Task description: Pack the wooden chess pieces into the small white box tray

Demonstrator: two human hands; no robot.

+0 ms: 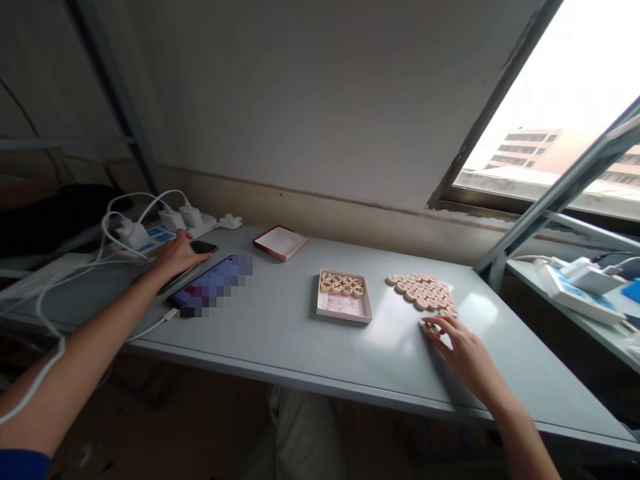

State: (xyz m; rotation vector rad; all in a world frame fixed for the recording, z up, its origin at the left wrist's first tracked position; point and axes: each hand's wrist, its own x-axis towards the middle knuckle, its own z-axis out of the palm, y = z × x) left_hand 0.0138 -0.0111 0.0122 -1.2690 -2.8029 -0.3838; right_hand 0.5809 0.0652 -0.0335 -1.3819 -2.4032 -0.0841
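My right hand (pixel 467 350) pinches a round wooden Chinese chess piece (pixel 431 328) between thumb and fingers, low over the front of the desk. Just behind it lies a cluster of similar chess pieces (pixel 425 292), face up and packed together. To the left is a shallow box (pixel 344 319) with two rows of pieces at its far side and a pink-marked paper on its bottom. Far to the left, my left hand (pixel 176 256) lies across a black phone (pixel 204 247), thumb at one side and fingers at the other; its palm hides part of the phone.
A larger phone (pixel 213 283) with a lit screen and a charging cable lies near my left forearm. Behind are a power strip (pixel 163 235) with white chargers and looping cables. A box lid (pixel 280 242) rests near the wall. Metal posts stand at both desk ends.
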